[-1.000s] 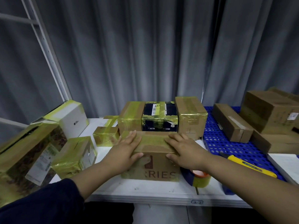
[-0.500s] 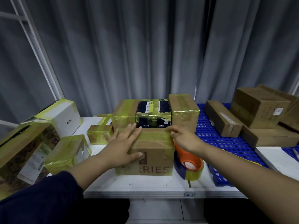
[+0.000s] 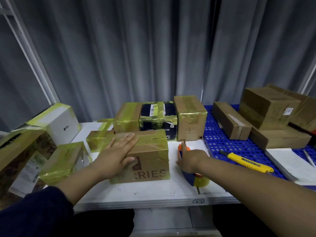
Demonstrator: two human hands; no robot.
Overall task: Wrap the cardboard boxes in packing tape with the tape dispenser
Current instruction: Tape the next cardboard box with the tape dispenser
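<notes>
A brown cardboard box (image 3: 150, 161) printed "RRIES", with yellowish tape over its top and sides, stands on the white table (image 3: 153, 194) in front of me. My left hand (image 3: 118, 154) lies flat on its top left corner, fingers straight and thumb on the front face. Just right of the box, my right hand (image 3: 191, 159) grips the tape dispenser (image 3: 189, 178), which is blue and orange and carries a roll of yellowish tape. The hand hides most of the dispenser.
Three taped boxes (image 3: 158, 117) stand in a row behind. More taped boxes (image 3: 65, 159) crowd the left side. On the right, a blue perforated mat (image 3: 222, 139) holds untaped brown boxes (image 3: 268, 108) and a yellow utility knife (image 3: 246, 161).
My right hand left the box top and moved right and down onto the tape dispenser. My left hand slid to the box's left corner.
</notes>
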